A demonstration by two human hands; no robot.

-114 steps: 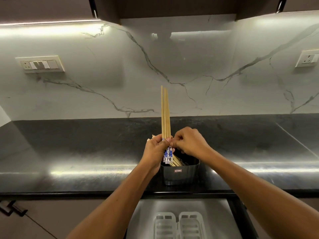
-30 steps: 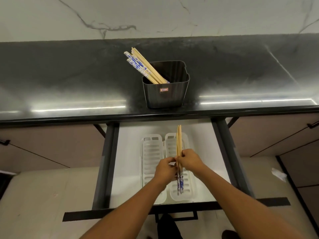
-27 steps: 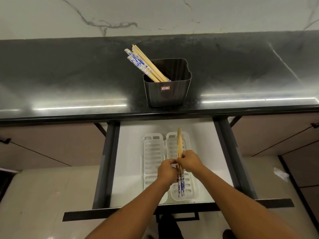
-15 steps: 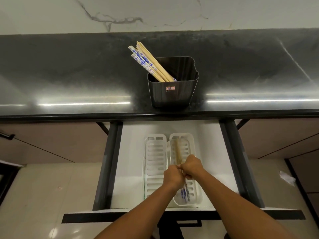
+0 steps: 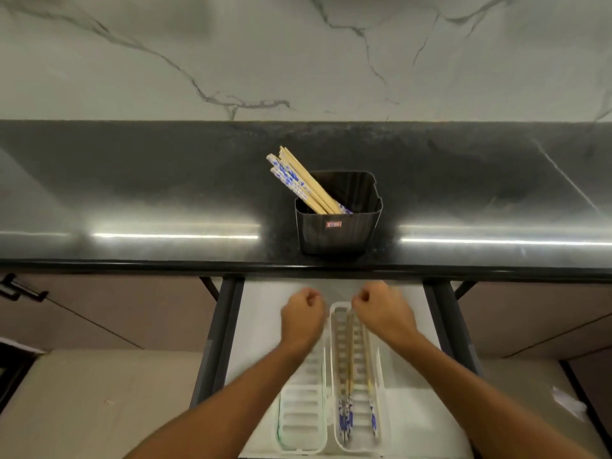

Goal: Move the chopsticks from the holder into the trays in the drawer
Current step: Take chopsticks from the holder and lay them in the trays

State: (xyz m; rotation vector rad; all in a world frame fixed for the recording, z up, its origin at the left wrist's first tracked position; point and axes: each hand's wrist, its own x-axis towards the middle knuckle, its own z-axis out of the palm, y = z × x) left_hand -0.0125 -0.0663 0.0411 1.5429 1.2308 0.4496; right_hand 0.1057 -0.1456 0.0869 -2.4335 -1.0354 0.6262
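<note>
A black holder [image 5: 337, 233] stands on the dark counter, with several bamboo chopsticks [image 5: 299, 180] with blue-patterned ends leaning out to its left. Below it the drawer [image 5: 407, 405] is pulled out, with two white slotted trays side by side. Several chopsticks [image 5: 352, 376] lie lengthwise in the right tray [image 5: 381, 425]. The left tray [image 5: 299, 415] holds none that I can see. My left hand [image 5: 303, 318] and my right hand [image 5: 381, 313] hover above the trays' far ends, fingers curled in, nothing in them.
The dark counter edge [image 5: 165, 265] runs across above the drawer. Dark drawer rails [image 5: 218, 336] flank the trays. Cabinet fronts with black handles [image 5: 20, 289] lie to either side. A crumpled white scrap [image 5: 568, 400] is on the floor at the right.
Both hands held a bunch of chopsticks over the right tray. The chopsticks now lie in that tray, and both hands have let go and moved up toward the counter.
</note>
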